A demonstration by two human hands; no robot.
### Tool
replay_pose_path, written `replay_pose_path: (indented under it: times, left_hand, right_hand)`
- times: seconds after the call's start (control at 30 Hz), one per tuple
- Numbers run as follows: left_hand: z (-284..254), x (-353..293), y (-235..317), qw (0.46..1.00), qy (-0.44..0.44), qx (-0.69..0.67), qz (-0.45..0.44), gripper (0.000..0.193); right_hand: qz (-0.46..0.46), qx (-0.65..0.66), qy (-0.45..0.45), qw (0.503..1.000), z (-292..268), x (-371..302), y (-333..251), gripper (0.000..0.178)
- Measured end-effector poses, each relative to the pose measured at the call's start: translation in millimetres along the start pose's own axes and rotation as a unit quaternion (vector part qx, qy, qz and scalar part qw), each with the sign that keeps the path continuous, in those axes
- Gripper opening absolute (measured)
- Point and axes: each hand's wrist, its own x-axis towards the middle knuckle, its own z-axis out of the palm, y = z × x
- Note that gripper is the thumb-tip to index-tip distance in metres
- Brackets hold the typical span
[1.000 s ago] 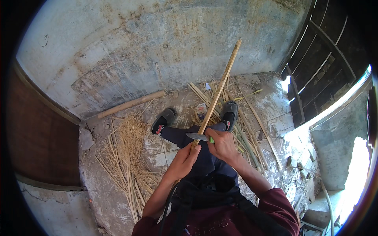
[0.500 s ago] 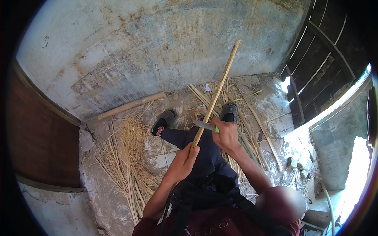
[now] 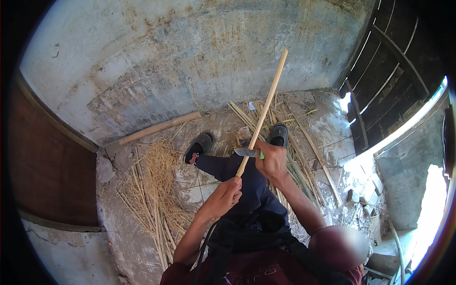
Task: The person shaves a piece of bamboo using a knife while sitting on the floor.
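Observation:
A long pale bamboo strip (image 3: 269, 100) slants up and away from me, its far end against the wall in the picture. My left hand (image 3: 223, 197) is closed around its near end. In my right hand (image 3: 271, 161) is a knife (image 3: 247, 152) with a green part at its handle. The blade lies across the strip, pointing left, a short way beyond my left hand. My right thumb and fingers rest close by the strip; whether they press on it I cannot tell.
Curly shavings (image 3: 159, 168) and thin strips heap on the floor at left. More bamboo strips (image 3: 304, 166) lie right of my shoes (image 3: 199, 145). A thick bamboo pole (image 3: 161, 127) lies along the stained wall (image 3: 190, 61). Rubble (image 3: 365, 197) is at right, below dark wooden boards (image 3: 389, 71).
The bamboo strip has turned in my left hand and shows a paler, smoother face. My left hand has shifted slightly down. The knife stays across the strip in nearly the same place.

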Motion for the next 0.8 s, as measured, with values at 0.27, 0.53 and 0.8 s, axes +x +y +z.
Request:
replay_pose_path:
  times: [0.27, 0.53, 0.8]
  left_hand:
    - [-3, 0, -1, 0.999, 0.026, 0.022, 0.009, 0.045]
    - [-4, 3, -1, 0.997, 0.059, 0.044, 0.017, 0.045]
    - [-1, 5, -3, 0.993, 0.073, 0.093, 0.029, 0.044]
  right_hand:
    - [0.001, -0.008, 0.021, 1.000, 11, 6, 11, 0.016]
    - [-0.009, 0.015, 0.015, 1.000, 13, 10, 3, 0.019]
    - [-0.031, -0.030, 0.004, 0.999, 10, 21, 13, 0.016]
